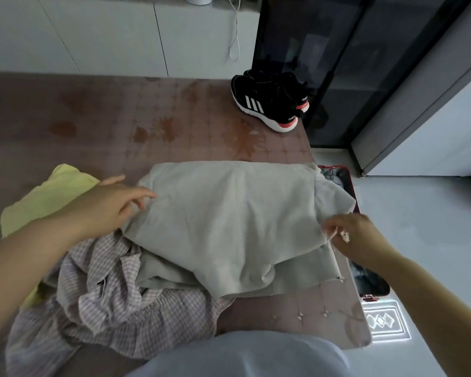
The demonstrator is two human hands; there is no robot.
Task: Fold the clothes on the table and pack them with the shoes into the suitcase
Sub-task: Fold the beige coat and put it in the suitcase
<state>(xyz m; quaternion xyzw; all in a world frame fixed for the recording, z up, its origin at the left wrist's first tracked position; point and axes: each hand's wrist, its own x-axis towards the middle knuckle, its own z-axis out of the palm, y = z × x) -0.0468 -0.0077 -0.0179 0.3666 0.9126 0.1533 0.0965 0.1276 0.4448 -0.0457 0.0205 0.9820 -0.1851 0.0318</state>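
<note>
Half-folded grey garment (229, 213) overhangs the table (93, 118) edge at right of frame.
Left hand (106, 205) rests open on it; right hand (351, 235) pinches its edge. A loose pull could slide it onto the suitcase (370, 284) below, unfolded.

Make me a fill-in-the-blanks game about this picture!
1. Both hands touch the ____ shirt.
2. The black shoes have ____ white stripes.
3. The checked shirt lies partly ____ the shirt being folded.
4. The suitcase sits on the ____, beside the table.

Missing words: grey; three; under; floor.
</note>
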